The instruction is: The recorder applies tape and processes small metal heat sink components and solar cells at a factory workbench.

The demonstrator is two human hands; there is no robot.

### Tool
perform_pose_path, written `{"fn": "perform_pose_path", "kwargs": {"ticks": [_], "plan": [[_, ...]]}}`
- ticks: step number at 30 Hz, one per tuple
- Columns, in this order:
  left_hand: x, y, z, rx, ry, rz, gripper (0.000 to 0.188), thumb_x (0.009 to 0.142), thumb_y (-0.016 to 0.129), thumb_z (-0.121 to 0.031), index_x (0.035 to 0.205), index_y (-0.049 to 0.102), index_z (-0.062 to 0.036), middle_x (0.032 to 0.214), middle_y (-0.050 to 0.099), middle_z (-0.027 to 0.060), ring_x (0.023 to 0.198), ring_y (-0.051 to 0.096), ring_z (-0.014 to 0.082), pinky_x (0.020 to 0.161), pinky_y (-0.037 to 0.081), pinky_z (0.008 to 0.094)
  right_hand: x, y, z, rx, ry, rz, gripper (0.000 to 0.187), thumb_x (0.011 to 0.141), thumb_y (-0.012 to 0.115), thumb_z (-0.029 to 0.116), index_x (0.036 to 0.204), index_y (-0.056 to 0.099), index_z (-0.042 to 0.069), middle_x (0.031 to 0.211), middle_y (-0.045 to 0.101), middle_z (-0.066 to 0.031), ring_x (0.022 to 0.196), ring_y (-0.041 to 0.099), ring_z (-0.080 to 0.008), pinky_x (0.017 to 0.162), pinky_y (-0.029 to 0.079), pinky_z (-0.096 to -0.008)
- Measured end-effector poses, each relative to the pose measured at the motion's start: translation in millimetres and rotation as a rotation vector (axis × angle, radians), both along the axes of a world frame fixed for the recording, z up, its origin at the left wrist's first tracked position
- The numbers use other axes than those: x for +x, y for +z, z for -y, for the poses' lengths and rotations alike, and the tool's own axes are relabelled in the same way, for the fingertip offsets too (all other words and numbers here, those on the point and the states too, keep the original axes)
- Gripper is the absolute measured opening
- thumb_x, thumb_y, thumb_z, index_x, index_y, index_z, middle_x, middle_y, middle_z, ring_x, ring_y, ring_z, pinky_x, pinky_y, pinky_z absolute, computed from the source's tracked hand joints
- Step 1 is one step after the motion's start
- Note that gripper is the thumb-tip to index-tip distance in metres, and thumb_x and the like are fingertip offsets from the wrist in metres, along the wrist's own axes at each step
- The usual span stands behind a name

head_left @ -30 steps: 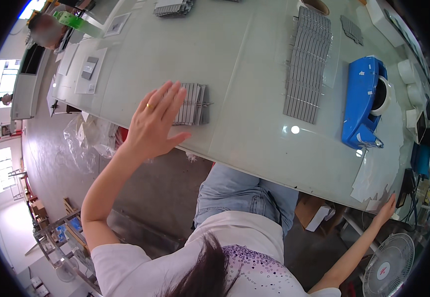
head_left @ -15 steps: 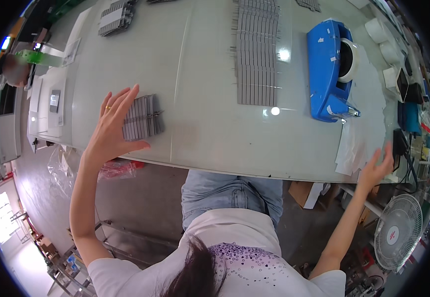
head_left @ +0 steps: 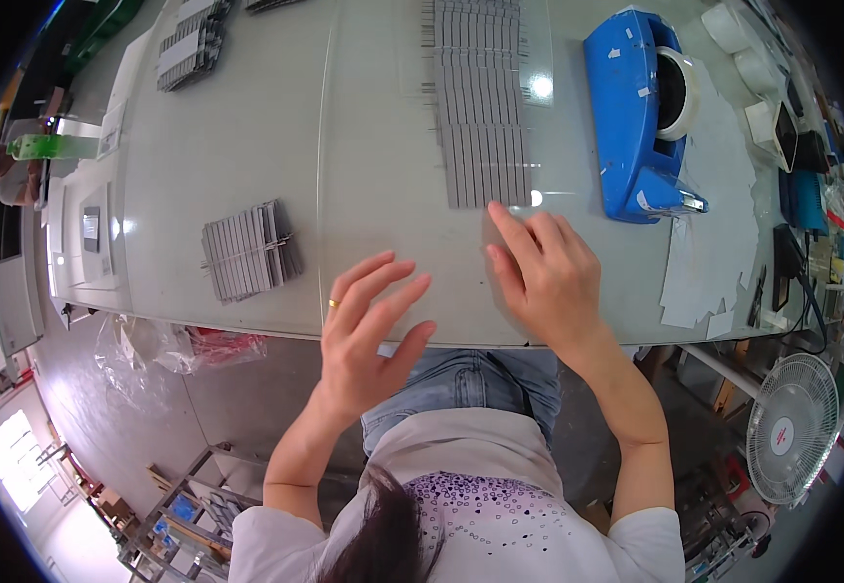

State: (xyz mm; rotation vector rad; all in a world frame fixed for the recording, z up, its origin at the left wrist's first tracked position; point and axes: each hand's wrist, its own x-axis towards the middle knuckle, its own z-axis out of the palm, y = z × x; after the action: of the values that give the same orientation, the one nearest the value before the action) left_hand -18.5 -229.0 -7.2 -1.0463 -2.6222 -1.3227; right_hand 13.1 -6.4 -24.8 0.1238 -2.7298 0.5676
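My left hand (head_left: 359, 340) hovers over the table's front edge with its fingers apart and nothing in it. To its left lies a small bundle of grey strips (head_left: 247, 255) with thin pins sticking out at the sides. My right hand (head_left: 548, 277) is spread and holds nothing. Its index fingertip is at the near end of a long array of grey strips (head_left: 485, 155), laid side by side in overlapping rows; whether it touches them I cannot tell.
On the right stands a blue tape dispenser (head_left: 626, 126) with a white roll (head_left: 691, 95), beside white paper sheets (head_left: 699, 262). More bundled grey strips (head_left: 189, 53) lie at the far left. A white fan (head_left: 791, 432) stands right of the table, and a green bottle (head_left: 48, 147) is at the left.
My left hand has left the small bundle and moved right. My right hand has come in from the right table edge to the long array. The view has shifted slightly.
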Motion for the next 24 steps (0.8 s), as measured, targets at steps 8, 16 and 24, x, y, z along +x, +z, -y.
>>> {"fn": "perform_pose_path", "kwargs": {"ticks": [8,16,24], "plan": [[18.3,-16.6,-11.8,-0.126,0.020,-0.182,0.040,0.073,0.078,-0.013,0.112,0.070,-0.0126,0.121,0.062,0.0058,0.119,0.055,0.0280,0.100,0.041,0.0480,69.0,6.0,21.8,0.046,0.048,0.011,0.036,0.074,0.075,0.012,0.109,0.070,0.005,0.073,0.050,-0.0028,0.060,0.050,-0.0204,0.053,0.040,-0.0326],[33.6,-30.6,-28.3,-0.186,-0.055,-0.328,0.041,0.072,0.078,-0.018,0.112,0.071,-0.0172,0.124,0.060,0.0025,0.119,0.054,0.0246,0.102,0.041,0.0457,71.9,-11.1,-2.4,0.014,0.060,-0.133,0.031,0.070,0.078,0.011,0.100,0.072,0.012,0.079,0.051,0.0017,0.069,0.050,-0.0182,0.066,0.038,-0.0331],[38.2,-41.0,-38.0,-0.196,-0.034,-0.358,0.040,0.072,0.076,-0.019,0.111,0.072,-0.0194,0.125,0.060,0.0007,0.120,0.053,0.0223,0.103,0.041,0.0431,71.4,-17.8,-1.8,0.040,0.040,-0.182,0.029,0.067,0.080,0.012,0.095,0.072,0.016,0.083,0.050,0.0024,0.074,0.050,-0.0184,0.071,0.036,-0.0347]]}}
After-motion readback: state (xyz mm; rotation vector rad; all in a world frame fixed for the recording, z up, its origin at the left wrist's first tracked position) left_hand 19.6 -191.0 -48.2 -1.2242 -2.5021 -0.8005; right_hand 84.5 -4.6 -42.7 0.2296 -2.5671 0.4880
